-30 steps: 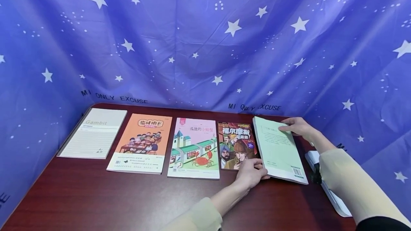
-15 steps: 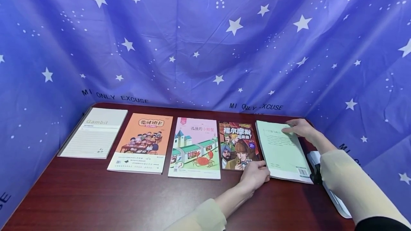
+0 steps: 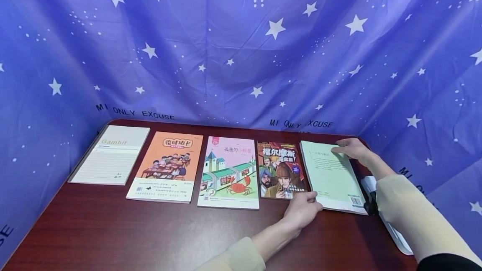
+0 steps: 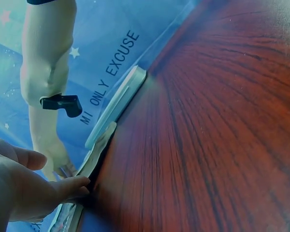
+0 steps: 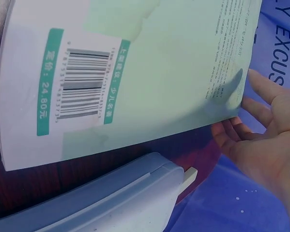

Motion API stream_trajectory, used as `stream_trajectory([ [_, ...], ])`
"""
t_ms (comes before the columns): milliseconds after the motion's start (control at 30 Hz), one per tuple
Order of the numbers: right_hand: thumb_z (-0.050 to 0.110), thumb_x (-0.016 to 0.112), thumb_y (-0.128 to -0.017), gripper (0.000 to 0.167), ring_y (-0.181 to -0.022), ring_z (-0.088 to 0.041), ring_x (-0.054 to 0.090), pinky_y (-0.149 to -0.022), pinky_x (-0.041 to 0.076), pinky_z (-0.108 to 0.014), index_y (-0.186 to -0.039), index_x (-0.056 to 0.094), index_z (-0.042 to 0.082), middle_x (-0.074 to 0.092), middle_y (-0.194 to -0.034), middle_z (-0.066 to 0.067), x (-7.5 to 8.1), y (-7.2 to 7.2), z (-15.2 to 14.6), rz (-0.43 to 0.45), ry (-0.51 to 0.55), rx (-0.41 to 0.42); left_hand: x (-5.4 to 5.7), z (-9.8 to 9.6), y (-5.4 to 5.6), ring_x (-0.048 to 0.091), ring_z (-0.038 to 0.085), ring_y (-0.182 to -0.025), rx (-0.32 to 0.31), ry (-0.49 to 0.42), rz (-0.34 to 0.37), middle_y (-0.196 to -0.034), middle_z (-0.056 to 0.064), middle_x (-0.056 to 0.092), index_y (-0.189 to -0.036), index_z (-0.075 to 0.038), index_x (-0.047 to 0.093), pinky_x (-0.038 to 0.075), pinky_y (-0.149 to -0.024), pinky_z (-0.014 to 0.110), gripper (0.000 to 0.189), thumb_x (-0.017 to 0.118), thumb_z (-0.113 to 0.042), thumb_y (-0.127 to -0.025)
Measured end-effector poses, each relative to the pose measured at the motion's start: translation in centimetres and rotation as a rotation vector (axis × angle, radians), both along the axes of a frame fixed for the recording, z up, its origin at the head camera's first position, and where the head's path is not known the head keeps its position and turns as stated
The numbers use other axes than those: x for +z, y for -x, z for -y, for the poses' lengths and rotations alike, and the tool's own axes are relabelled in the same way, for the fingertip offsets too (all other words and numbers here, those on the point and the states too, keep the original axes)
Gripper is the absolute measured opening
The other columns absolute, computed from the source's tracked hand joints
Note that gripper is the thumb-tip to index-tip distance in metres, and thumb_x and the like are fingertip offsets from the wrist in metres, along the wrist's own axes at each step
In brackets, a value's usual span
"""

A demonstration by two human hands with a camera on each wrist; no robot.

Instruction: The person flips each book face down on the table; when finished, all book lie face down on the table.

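Note:
A pale green book [image 3: 331, 175], back cover up with a barcode, lies at the right end of a row of books. My right hand [image 3: 352, 150] holds its upper right corner; in the right wrist view the thumb is by the cover and the fingers [image 5: 227, 137] curl at the edge. At the lower left corner, my left hand [image 3: 303, 212] touches the book's edge with extended fingers, the thumb apart in the left wrist view. Just left of the green book lies a dark comic-style detective book [image 3: 280, 170].
Further left lie a pink book with a crab [image 3: 229, 172], an orange book [image 3: 165, 166] and a cream Gambit notebook [image 3: 113, 154]. A white and grey case-like object [image 3: 395, 233] lies under my right forearm. Blue star-patterned cloth [image 3: 226, 53] hangs behind the dark red table [image 3: 150, 237].
The green book has shifted slightly right and straightened, its lower edge now lying lower. My left hand has moved a little right and down, off the detective book's front.

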State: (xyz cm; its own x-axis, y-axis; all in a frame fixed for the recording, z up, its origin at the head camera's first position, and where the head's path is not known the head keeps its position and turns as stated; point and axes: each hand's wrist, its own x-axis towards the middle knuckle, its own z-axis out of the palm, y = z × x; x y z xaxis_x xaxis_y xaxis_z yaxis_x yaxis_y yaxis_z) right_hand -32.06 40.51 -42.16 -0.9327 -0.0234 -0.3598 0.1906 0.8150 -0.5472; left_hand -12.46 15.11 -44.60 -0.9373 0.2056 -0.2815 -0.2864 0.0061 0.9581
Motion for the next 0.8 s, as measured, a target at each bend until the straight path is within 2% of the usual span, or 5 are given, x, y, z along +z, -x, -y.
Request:
stream_trajectory([
  [133, 0.026, 0.059, -0.104, 0.073, -0.141, -0.052, 0.037, -0.115, 0.04, -0.067, -0.155, 0.025, -0.015, 0.027, -0.159, -0.04, 0.0, -0.2, 0.0, -0.008, 0.028, 0.004, 0.2, 0.0, -0.3, 0.065, 0.022, -0.127, -0.004, 0.013, 0.01, -0.131, 0.01, 0.072, -0.129, -0.001, 0.07, 0.052, -0.111, 0.038, 0.05, 0.071, -0.001, -0.079],
  [400, 0.026, 0.058, -0.104, 0.069, -0.142, -0.054, 0.036, -0.114, 0.04, -0.068, -0.153, 0.031, -0.015, 0.029, -0.158, -0.041, 0.0, -0.3, -0.1, -0.033, 0.019, 0.012, 0.4, 0.5, -0.4, 0.066, 0.023, -0.125, -0.007, -0.017, -0.011, -0.13, 0.013, 0.072, -0.13, 0.001, 0.069, 0.053, -0.111, 0.039, 0.051, 0.069, 0.0, -0.079],
  [600, 0.023, 0.059, -0.104, 0.052, -0.129, -0.052, 0.053, -0.101, 0.051, -0.062, -0.145, 0.05, -0.008, 0.05, -0.146, -0.037, 0.3, -0.3, 0.6, -0.242, -0.108, 0.026, 0.3, 1.1, -0.2, 0.069, 0.023, -0.122, -0.015, -0.039, -0.037, -0.128, 0.015, 0.073, -0.131, 0.002, 0.068, 0.055, -0.107, 0.038, 0.047, 0.067, -0.001, -0.084],
  [700, 0.023, 0.058, -0.105, 0.048, -0.122, -0.05, 0.059, -0.094, 0.055, -0.058, -0.143, 0.054, -0.006, 0.056, -0.141, -0.035, 0.7, -0.2, 1.7, -0.309, -0.099, 0.053, 0.3, 1.8, 0.2, 0.068, 0.024, -0.124, -0.023, -0.034, -0.062, -0.13, 0.015, 0.072, -0.132, 0.001, 0.067, 0.055, -0.108, 0.038, 0.046, 0.068, -0.004, -0.087],
  [800, 0.022, 0.058, -0.105, 0.047, -0.12, -0.047, 0.061, -0.093, 0.057, -0.055, -0.143, 0.054, -0.006, 0.058, -0.139, -0.033, 1.2, -0.2, 3.3, -0.326, -0.07, 0.088, 0.5, 2.9, 0.6, 0.068, 0.025, -0.125, -0.038, -0.013, -0.093, -0.132, 0.013, 0.072, -0.134, -0.001, 0.066, 0.053, -0.11, 0.04, 0.046, 0.068, -0.007, -0.089],
])
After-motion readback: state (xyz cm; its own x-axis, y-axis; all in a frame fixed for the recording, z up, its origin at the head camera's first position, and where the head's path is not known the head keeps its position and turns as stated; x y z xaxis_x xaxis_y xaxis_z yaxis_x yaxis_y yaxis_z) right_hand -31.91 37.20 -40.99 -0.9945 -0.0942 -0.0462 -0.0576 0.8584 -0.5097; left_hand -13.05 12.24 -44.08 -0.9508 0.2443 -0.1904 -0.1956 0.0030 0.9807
